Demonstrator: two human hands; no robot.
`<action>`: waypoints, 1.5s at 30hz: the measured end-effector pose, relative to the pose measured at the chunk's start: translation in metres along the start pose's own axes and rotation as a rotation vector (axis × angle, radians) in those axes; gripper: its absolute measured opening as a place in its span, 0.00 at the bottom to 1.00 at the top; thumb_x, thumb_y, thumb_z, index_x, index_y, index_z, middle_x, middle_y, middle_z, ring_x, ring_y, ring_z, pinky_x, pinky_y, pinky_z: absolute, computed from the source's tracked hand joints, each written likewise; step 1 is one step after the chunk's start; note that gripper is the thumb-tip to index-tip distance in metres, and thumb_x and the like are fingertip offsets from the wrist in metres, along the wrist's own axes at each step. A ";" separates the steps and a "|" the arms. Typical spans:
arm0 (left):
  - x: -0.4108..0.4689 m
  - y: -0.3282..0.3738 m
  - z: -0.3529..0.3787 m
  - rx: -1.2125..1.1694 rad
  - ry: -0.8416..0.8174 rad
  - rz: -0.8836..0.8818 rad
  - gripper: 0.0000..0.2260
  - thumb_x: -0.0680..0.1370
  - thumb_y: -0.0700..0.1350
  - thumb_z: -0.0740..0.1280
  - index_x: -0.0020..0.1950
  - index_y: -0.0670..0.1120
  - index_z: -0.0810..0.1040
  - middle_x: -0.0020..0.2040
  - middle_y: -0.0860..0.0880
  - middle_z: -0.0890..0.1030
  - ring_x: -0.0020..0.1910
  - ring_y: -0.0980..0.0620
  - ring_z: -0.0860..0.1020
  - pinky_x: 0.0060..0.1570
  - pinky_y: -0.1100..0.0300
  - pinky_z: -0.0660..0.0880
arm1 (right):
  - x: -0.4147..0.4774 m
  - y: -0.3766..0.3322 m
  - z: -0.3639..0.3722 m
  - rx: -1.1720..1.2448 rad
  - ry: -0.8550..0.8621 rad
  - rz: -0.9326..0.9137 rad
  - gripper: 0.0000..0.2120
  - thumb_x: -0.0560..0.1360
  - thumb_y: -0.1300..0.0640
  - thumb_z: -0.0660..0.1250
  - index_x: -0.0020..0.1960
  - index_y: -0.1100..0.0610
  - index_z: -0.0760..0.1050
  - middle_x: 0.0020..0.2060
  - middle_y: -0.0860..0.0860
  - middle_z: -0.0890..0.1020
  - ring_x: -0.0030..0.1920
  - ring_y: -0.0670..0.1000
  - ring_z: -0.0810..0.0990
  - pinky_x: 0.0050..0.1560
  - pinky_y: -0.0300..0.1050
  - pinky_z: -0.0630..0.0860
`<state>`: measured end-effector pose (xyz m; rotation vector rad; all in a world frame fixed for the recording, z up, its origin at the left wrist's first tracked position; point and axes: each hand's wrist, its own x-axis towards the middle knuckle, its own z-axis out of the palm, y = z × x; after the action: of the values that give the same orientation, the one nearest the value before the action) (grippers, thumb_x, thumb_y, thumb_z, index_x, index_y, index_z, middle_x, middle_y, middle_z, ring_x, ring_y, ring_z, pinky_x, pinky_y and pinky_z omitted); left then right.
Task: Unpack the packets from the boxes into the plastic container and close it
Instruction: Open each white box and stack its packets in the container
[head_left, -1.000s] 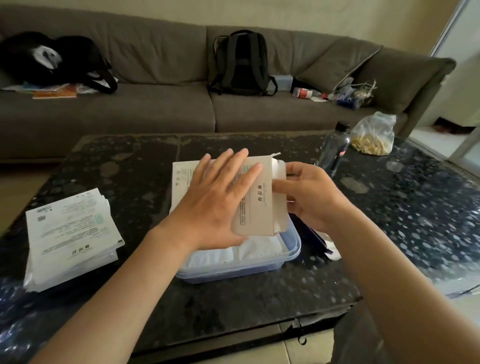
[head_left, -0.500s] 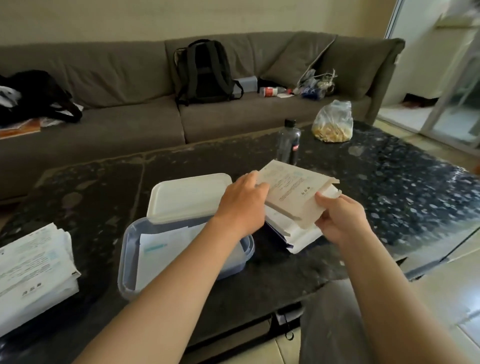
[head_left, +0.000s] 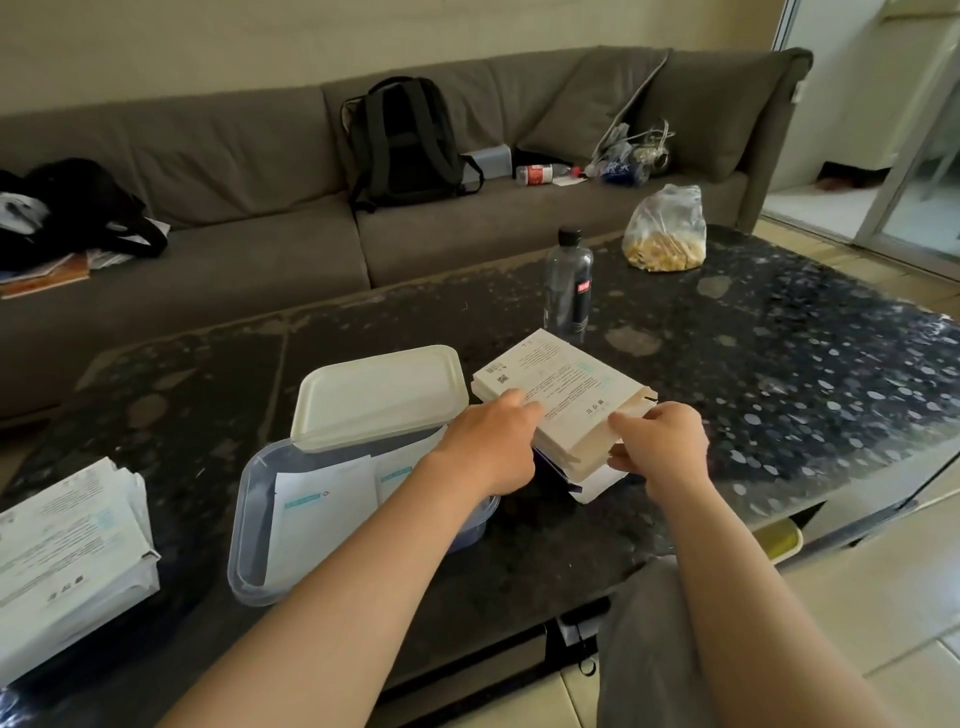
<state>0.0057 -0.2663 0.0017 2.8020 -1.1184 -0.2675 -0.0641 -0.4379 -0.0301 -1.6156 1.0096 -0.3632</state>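
Unpacking step: left hand (head_left: 488, 447) and right hand (head_left: 660, 441) both gripping flat white cardboard box (head_left: 566, 389), fingers (head_left: 517, 404) curled on its near edges, just right of clear plastic container (head_left: 249, 519) holding white packets (head_left: 322, 499). Next probably needing flap pulled open, packets slid out.

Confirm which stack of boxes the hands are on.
The stack right of the plastic container: left hand and right hand both hold its top box. The other stack, at the table's left edge, lies untouched.
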 end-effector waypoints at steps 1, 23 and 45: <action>-0.001 -0.001 0.000 -0.003 -0.017 0.002 0.25 0.80 0.40 0.62 0.77 0.50 0.66 0.74 0.48 0.67 0.69 0.43 0.72 0.62 0.48 0.76 | 0.001 0.000 0.001 -0.044 0.006 -0.003 0.05 0.76 0.59 0.69 0.50 0.61 0.78 0.42 0.55 0.84 0.28 0.51 0.85 0.34 0.47 0.85; -0.132 -0.099 -0.051 0.025 0.307 -0.197 0.16 0.83 0.49 0.60 0.69 0.48 0.74 0.66 0.48 0.75 0.62 0.47 0.75 0.62 0.49 0.75 | -0.127 -0.065 0.098 -0.563 -0.177 -0.760 0.07 0.80 0.57 0.67 0.57 0.54 0.78 0.49 0.49 0.79 0.44 0.47 0.74 0.38 0.31 0.67; -0.294 -0.261 0.011 -0.121 0.176 -0.736 0.27 0.82 0.44 0.65 0.81 0.51 0.62 0.82 0.47 0.56 0.81 0.45 0.52 0.77 0.45 0.60 | -0.276 -0.065 0.280 -0.817 -0.844 -0.950 0.20 0.80 0.62 0.64 0.72 0.54 0.70 0.66 0.55 0.78 0.61 0.56 0.78 0.59 0.45 0.77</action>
<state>-0.0315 0.1248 -0.0178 2.9251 -0.0005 -0.1311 -0.0023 -0.0468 0.0171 -2.5915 -0.3882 0.1792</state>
